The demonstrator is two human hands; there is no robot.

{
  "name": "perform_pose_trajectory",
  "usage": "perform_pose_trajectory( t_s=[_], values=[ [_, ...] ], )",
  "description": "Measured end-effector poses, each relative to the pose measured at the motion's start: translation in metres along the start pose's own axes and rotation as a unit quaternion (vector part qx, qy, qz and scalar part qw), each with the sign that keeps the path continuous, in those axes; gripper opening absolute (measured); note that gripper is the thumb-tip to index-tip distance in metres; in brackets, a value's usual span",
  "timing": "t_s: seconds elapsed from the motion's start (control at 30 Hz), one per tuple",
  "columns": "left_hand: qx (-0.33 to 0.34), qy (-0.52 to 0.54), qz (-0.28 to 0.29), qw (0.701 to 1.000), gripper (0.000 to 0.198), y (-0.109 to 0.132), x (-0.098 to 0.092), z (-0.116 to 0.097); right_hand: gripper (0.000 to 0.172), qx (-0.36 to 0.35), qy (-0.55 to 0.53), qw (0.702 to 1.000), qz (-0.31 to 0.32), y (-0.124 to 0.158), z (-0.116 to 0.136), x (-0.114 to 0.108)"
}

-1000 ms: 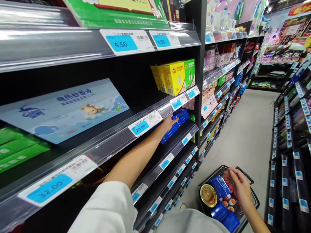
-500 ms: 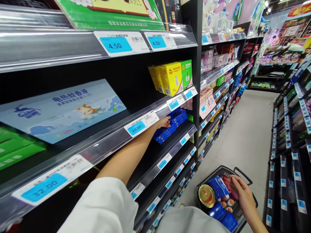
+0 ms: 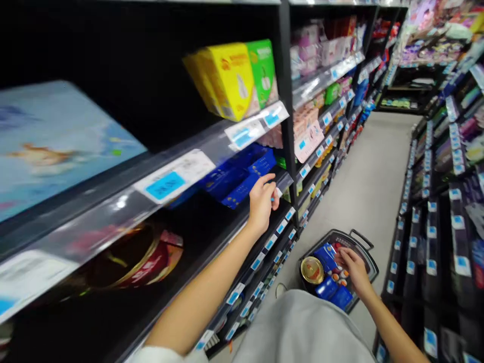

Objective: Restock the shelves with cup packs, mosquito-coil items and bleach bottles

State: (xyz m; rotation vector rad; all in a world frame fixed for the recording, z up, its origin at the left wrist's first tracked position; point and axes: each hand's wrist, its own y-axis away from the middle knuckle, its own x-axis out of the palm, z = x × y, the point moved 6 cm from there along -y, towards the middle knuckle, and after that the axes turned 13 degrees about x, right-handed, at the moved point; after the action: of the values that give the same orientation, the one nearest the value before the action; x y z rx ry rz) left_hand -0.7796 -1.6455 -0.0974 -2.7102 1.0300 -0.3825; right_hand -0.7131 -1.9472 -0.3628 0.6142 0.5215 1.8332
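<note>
My left hand (image 3: 263,201) is just in front of a shelf edge, its index finger stretched out and the other fingers loosely curled, with nothing seen in its grasp. Right behind it, blue boxes (image 3: 242,189) lie stacked on the shelf under the yellow ones. My right hand (image 3: 354,267) hovers over a black shopping basket (image 3: 368,272), fingers extended and apparently holding nothing. Inside the basket are a round gold-lidded can (image 3: 312,270), a blue packet (image 3: 325,256), blue items (image 3: 327,287) and small orange-and-white capped things (image 3: 342,274).
Yellow boxes (image 3: 230,75) and a green box (image 3: 262,73) stand on the shelf above. A light blue box-like panel (image 3: 64,146) is at left, with a red-and-gold container (image 3: 155,262) lower down. The grey aisle floor (image 3: 355,176) runs between this shelving and the right-hand rack (image 3: 427,222).
My left hand has come out from among the blue boxes to the front of the shelf edge. The view has shifted, and my right hand stays over the basket.
</note>
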Motion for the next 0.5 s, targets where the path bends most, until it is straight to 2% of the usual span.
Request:
perform_pose_trajectory(
  t_s=[0.07,0.13,0.17,0.23,0.3,0.4,0.5],
  values=[
    [-0.042,0.031,0.054,0.997,0.030,0.051,0.012,0.027,0.058,0.029,-0.004,0.999,-0.021,-0.011,-0.020,-0.012],
    [-0.111,0.022,0.063,0.992,0.032,0.098,0.005,0.068,0.054,0.066,-0.011,0.996,-0.052,-0.023,-0.048,-0.032],
    [-0.156,0.010,0.056,0.986,0.034,0.120,-0.002,0.093,0.050,0.087,-0.013,0.994,-0.068,-0.028,-0.063,-0.044],
    [-0.262,-0.017,0.000,0.965,0.040,0.165,-0.026,0.145,0.037,0.131,-0.010,0.987,-0.097,-0.036,-0.096,-0.068],
    [-0.321,-0.044,-0.030,0.945,0.046,0.206,-0.048,0.187,0.027,0.178,0.003,0.976,-0.124,-0.041,-0.129,-0.089],
    [-0.397,-0.084,-0.074,0.911,0.051,0.265,-0.078,0.226,0.020,0.246,0.031,0.957,-0.148,-0.048,-0.173,-0.109],
    [-0.459,-0.113,-0.106,0.875,0.054,0.313,-0.100,0.244,0.021,0.296,0.063,0.941,-0.150,-0.059,-0.213,-0.119]
  ],
)
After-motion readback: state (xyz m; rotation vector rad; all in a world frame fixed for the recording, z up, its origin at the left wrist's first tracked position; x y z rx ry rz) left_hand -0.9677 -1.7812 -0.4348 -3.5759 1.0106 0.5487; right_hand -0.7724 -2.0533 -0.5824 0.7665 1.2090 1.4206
